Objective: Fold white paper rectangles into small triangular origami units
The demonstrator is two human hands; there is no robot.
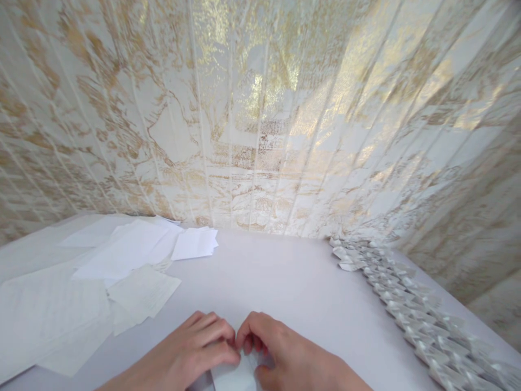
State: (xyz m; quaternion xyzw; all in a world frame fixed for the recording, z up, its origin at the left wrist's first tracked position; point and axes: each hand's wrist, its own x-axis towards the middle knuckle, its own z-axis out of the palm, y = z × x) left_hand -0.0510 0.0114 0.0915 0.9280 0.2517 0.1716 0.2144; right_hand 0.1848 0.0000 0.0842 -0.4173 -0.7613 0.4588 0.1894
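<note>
A small piece of white paper (235, 377) lies on the table at the bottom centre, partly covered by my fingers and cut off by the lower edge of the view. My left hand (203, 342) rests on its left side, fingers bent and pressed down on the paper. On the other side, my right hand (280, 347) curls its fingers over the upper right part, thumb lower down on the paper. The fingertips of both hands nearly meet at its top edge. Folds in the paper are hard to make out.
Loose sheets (52, 304), some printed, spread over the table's left side. A stack of small white paper pieces (195, 243) sits at the back. Rows of folded paper pieces (411, 309) run along the right. A gold-patterned wall (252, 136) rises behind the pale table (280, 277).
</note>
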